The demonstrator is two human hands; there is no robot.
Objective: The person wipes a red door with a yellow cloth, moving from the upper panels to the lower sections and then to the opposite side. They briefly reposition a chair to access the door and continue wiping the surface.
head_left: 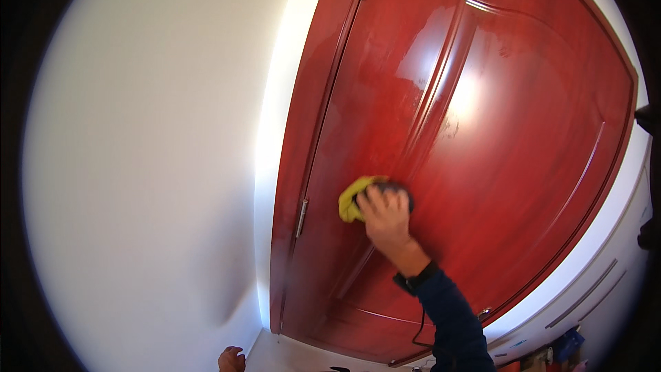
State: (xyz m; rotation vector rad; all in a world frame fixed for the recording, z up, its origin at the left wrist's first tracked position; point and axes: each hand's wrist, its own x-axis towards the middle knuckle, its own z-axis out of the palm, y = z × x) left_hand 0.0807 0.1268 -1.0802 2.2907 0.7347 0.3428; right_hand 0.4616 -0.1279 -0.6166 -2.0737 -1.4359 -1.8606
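Note:
My right hand (390, 217) presses a folded yellow-green and dark cloth (352, 201) against a glossy reddish-brown wooden door (526, 181). The cloth lies beside the long raised moulding (444, 67) of the door panel. Whether its dark part is the same cloth's other side, I cannot tell. A dark blue sleeve and a black wristband cover my right wrist. Low at the bottom edge is my left hand (232, 359), near the white wall and away from the door; its fingers are curled and nothing shows in them. Smears and wet-looking patches (426, 51) mark the door's surface.
Metal hinges (302, 218) join the door to its frame (310, 98) on the left. The white wall (155, 139) stands close on that side. A thin black cord (419, 333) hangs by my right sleeve. Bags and other items (565, 343) sit at lower right.

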